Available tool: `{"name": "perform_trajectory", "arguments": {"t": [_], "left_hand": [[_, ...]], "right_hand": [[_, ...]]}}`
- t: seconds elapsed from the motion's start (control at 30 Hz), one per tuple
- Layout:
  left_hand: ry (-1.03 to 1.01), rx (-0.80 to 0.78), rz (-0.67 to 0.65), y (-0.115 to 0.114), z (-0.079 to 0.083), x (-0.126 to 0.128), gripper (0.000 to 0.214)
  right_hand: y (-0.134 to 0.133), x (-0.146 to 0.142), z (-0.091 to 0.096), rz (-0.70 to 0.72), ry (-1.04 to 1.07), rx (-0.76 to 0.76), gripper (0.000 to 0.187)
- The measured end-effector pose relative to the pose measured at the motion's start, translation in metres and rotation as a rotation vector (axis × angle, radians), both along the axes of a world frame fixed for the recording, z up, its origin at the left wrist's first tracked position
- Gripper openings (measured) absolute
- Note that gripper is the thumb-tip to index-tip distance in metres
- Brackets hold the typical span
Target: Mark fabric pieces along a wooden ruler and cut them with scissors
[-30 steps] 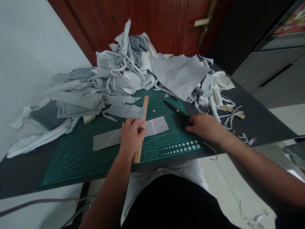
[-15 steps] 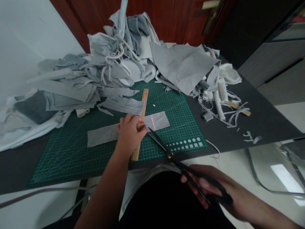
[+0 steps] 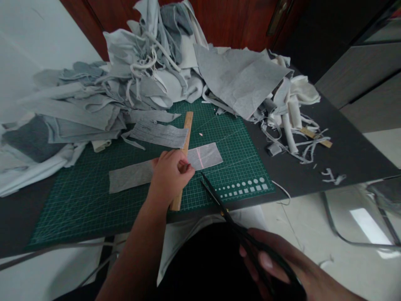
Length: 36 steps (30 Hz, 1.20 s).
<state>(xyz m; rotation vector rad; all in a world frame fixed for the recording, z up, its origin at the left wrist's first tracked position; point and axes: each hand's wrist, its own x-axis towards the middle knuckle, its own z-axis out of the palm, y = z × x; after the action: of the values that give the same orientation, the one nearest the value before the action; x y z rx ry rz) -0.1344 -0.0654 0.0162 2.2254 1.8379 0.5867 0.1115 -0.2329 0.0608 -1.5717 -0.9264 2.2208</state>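
Note:
A long grey fabric strip (image 3: 131,175) with a pink line near its right end lies across the green cutting mat (image 3: 94,209). A wooden ruler (image 3: 185,138) lies over it, running front to back. My left hand (image 3: 171,175) is closed on the ruler and strip where they cross. My right hand (image 3: 278,267), low at the front off the table, grips black scissors (image 3: 225,213). Their blades point up towards the strip's right part and stop just short of it.
A big heap of grey and white fabric scraps (image 3: 150,71) fills the back of the dark table (image 3: 351,154). Thin offcuts and a wooden stick (image 3: 315,137) lie at the right. A red-brown door stands behind. The floor shows at the right.
My right hand picked the scissors up from the mat's right side and drew them back to the front, blades aimed at the strip. The left hand stayed on the ruler.

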Motion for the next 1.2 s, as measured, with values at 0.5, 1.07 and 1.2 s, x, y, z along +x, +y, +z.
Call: {"name": "perform_trajectory", "arguments": {"t": [0.5, 1.07, 1.2], "left_hand": [[0.055, -0.022, -0.219, -0.002, -0.003, 0.001, 0.008], [0.064, 0.098, -0.324, -0.001, -0.008, 0.004, 0.011], [0.055, 0.109, -0.328, -0.002, -0.009, 0.004, 0.011]], "right_hand": [[0.005, -0.018, -0.007, -0.078, 0.043, 0.013, 0.073], [0.014, -0.035, -0.013, -0.049, 0.053, 0.043, 0.072], [0.015, -0.035, -0.011, -0.083, 0.058, 0.014, 0.073]]}}
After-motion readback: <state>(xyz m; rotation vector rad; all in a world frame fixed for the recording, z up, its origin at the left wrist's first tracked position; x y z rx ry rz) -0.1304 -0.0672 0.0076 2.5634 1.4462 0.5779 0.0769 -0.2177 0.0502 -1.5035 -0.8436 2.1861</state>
